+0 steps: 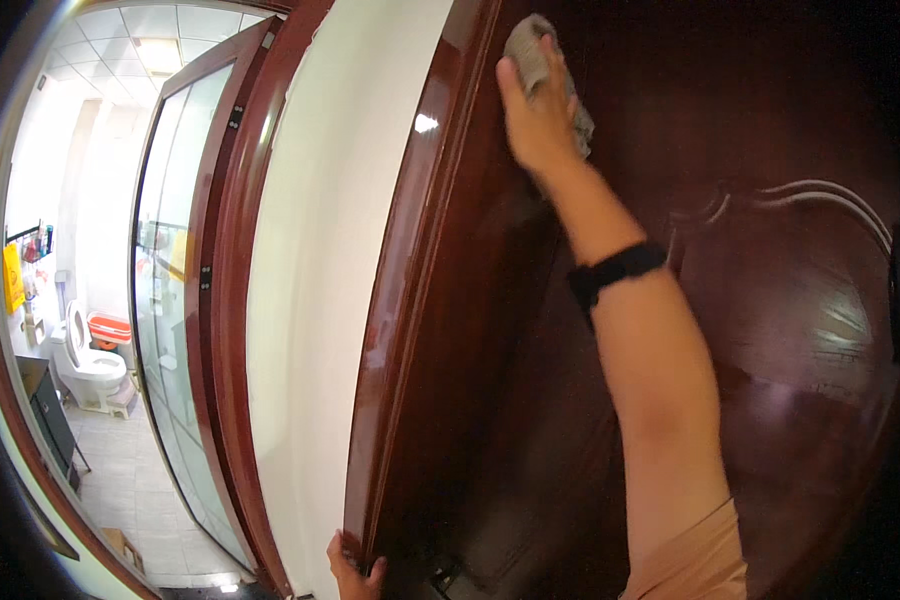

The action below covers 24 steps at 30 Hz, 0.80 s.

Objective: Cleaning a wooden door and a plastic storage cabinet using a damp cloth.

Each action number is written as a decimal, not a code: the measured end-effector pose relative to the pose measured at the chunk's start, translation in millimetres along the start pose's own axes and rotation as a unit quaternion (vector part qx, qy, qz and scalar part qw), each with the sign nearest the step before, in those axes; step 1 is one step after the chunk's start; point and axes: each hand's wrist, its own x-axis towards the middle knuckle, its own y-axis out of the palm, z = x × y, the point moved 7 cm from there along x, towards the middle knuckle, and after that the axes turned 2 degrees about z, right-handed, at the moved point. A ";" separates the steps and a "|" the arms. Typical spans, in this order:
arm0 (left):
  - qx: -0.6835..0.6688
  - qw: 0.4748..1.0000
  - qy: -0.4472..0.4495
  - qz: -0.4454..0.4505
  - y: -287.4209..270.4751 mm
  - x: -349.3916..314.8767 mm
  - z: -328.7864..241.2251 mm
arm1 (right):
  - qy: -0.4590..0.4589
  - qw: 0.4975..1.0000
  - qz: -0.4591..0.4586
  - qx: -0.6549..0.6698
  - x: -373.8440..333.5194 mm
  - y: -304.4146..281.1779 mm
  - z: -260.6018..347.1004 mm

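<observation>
A dark red-brown wooden door [530,350] with a raised, curved moulding fills the right half of the view. High on it, my right hand [545,125] presses a grey-beige cloth [530,48] flat against the wood, its fingers spread over the fabric. A black band [620,270] circles my right wrist. Down at the lower edge, my left hand [355,572] grips the glossy wooden edge strip [385,340] along the door's left side, thumb and fingers on either side of it. Most of that hand is cut off by the picture's rim.
A pale wall strip [315,250] stands left of the door. Beyond it, a glass-panelled door [175,280] with a wooden frame opens on a tiled bathroom, where a white toilet [95,370] and a red-orange basin [110,328] show.
</observation>
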 end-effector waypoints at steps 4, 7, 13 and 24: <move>-0.056 0.992 -0.112 0.033 10.3 -16.0 50.2 | 0.026 0.999 -0.045 -0.003 64.2 -21.2 -21.2; -0.035 0.993 -0.068 0.088 -3.9 -7.8 32.4 | 0.063 0.996 -0.018 0.067 70.0 -38.9 -29.6; -0.070 0.985 -0.106 0.115 -5.4 2.6 34.8 | 0.236 0.969 -0.023 -0.066 53.0 -45.5 -41.4; -0.046 0.968 -0.026 0.244 30.1 19.3 17.4 | 0.297 0.952 -0.065 -0.029 -181.5 -29.5 -14.9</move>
